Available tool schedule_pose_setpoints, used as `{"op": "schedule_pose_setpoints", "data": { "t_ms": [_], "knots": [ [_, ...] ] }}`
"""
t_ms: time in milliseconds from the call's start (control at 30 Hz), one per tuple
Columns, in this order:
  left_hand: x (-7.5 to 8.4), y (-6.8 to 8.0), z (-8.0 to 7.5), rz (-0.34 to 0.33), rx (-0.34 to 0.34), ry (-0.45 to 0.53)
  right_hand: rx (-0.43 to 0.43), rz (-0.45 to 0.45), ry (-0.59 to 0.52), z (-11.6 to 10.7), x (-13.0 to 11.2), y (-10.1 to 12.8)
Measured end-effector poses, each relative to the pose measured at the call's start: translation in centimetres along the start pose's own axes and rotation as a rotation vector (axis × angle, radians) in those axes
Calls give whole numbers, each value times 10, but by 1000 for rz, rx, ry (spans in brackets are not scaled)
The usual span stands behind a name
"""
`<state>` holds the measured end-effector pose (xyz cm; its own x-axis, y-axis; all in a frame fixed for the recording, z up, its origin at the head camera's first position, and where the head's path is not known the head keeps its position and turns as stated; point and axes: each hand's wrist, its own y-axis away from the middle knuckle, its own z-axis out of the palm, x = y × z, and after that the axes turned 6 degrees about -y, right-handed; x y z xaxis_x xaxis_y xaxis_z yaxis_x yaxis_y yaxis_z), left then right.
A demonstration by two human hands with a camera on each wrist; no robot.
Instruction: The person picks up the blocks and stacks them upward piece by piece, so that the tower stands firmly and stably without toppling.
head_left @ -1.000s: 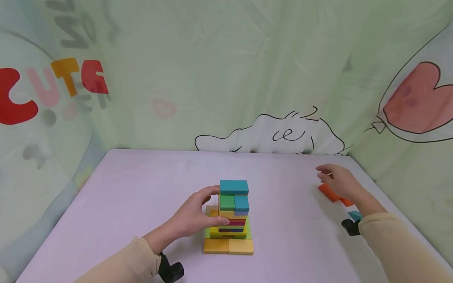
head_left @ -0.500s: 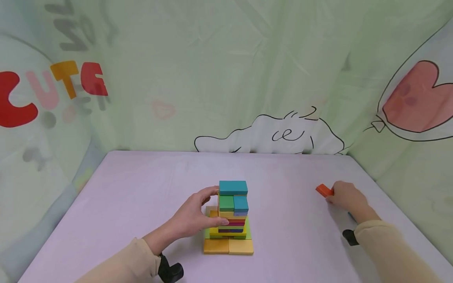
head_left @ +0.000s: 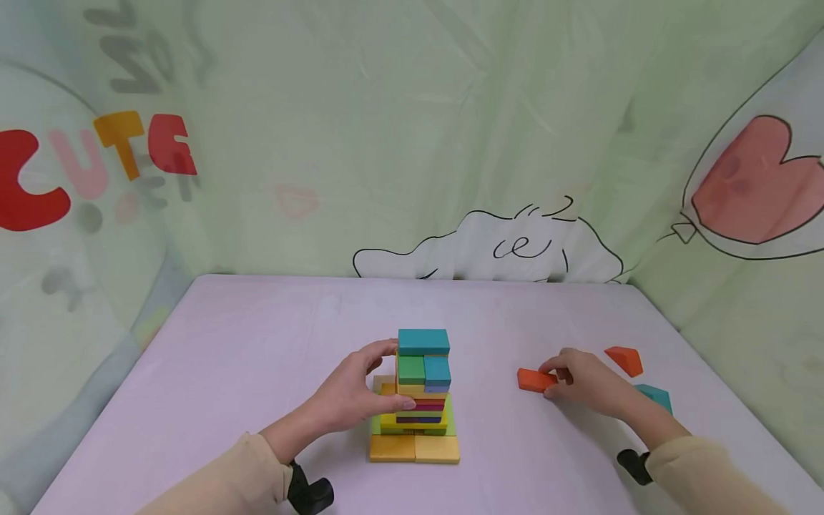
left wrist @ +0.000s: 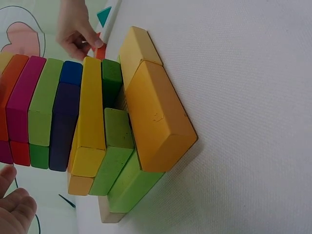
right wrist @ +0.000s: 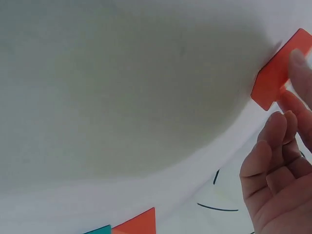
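A tower of stacked coloured wooden blocks (head_left: pixel 423 370) stands on a base of yellow and green blocks (head_left: pixel 415 448), with a teal block on top. At its left side my left hand (head_left: pixel 350 393) holds the tower, the thumb across the front and the other fingers along the side and back. To the right, my right hand (head_left: pixel 589 383) pinches an orange block (head_left: pixel 536 380) between thumb and fingers, low over the table. The right wrist view shows the thumb on one face of this orange block (right wrist: pixel 275 73), with its slanted end uncovered.
Another orange block (head_left: pixel 626 360) with slanted sides lies on the right of the pale table (head_left: pixel 257 343). Near it is a teal block (head_left: pixel 655 395), partly behind the right forearm. A printed curtain (head_left: pixel 309 129) hangs behind the table.
My right hand has come down, picked up an orange block and carried it left towards the tower. The other orange block and the teal one are uncovered. My left hand stays at the tower.
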<state>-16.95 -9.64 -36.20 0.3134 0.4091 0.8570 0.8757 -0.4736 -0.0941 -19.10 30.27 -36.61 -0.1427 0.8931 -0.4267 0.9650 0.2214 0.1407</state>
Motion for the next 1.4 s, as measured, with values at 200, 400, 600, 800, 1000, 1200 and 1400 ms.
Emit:
{"op": "schedule_pose_setpoints", "data": {
  "t_ms": [200, 400, 600, 800, 1000, 1200, 1400],
  "knots": [
    [-1, 0, 0, -1, -1, -9, 26, 37, 5, 2, 8, 6],
    [-1, 0, 0, -5, 3, -13, 38, 43, -9, 3, 13, 7],
    [-1, 0, 2, -3, 1, -15, 167, -83, -16, -9, -15, 19],
    [1, 0, 1, -7, 5, -18, 372, -424, 8, -32, -88, 37],
    [0, 0, 0, -17, 5, -15, 404, -561, 94, -33, -159, 45],
    [-2, 0, -1, -3, 0, -1, 416, -687, 224, -18, -189, 36],
    [-2, 0, -1, 8, -13, 14, 435, -712, 265, -10, -194, 32]
  ]
}}
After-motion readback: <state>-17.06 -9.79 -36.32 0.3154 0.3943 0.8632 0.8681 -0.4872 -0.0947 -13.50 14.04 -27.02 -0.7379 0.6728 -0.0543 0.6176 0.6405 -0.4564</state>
